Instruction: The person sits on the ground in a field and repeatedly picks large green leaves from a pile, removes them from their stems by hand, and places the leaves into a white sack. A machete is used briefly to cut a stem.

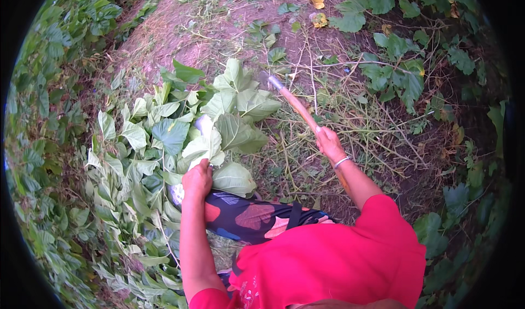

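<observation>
My right hand (329,143) grips the lower end of a long wooden handle (298,107). A metal collar sits at the handle's far end, close to the ground, and the blade beyond it is blurred. My left hand (197,178) is closed on a bunch of large green leaves (234,130), pale undersides up, by their lower end. Just left of that hand, a big heap of cut leafy branches (135,161) lies beside my patterned trouser leg (254,216). The stems inside my left hand are hidden.
Dry stalks and cut stems (348,120) litter the soil right of the handle. Low leafy branches (400,77) reach in from the right. Dense green plants (45,153) line the left side. Reddish bare soil (164,38) with scattered weeds lies ahead, along with yellow leaves (318,20).
</observation>
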A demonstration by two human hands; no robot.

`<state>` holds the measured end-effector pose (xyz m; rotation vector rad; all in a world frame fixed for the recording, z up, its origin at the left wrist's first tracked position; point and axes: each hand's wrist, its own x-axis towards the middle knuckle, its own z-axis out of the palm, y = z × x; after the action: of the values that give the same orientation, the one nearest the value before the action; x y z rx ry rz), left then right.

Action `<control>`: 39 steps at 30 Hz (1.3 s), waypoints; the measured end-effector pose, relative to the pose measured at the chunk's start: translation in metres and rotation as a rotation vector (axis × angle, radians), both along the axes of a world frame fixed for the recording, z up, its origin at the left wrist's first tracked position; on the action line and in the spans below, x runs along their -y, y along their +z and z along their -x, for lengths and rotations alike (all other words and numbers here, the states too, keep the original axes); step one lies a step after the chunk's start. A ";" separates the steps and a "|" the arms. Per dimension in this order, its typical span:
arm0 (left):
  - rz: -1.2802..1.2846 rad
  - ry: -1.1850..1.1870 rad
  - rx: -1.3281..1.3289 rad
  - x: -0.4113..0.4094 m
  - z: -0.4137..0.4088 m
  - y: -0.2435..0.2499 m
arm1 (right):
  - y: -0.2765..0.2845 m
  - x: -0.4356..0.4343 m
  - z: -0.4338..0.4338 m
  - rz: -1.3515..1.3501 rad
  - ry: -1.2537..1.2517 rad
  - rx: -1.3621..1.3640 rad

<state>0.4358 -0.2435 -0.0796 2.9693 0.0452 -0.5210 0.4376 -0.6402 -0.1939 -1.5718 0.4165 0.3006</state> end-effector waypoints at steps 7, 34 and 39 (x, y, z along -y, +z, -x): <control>0.009 -0.003 0.013 -0.002 -0.001 -0.003 | 0.026 0.008 0.005 -0.177 -0.003 -0.105; 0.039 0.007 0.023 -0.006 0.001 -0.004 | 0.028 0.000 -0.009 -0.225 -0.023 -0.115; 0.048 -0.002 0.043 -0.001 0.000 0.000 | 0.015 0.000 -0.008 -0.045 0.017 -0.034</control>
<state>0.4363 -0.2429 -0.0796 2.9332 0.0254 -0.4518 0.4460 -0.6401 -0.1789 -1.5288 0.4203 0.3478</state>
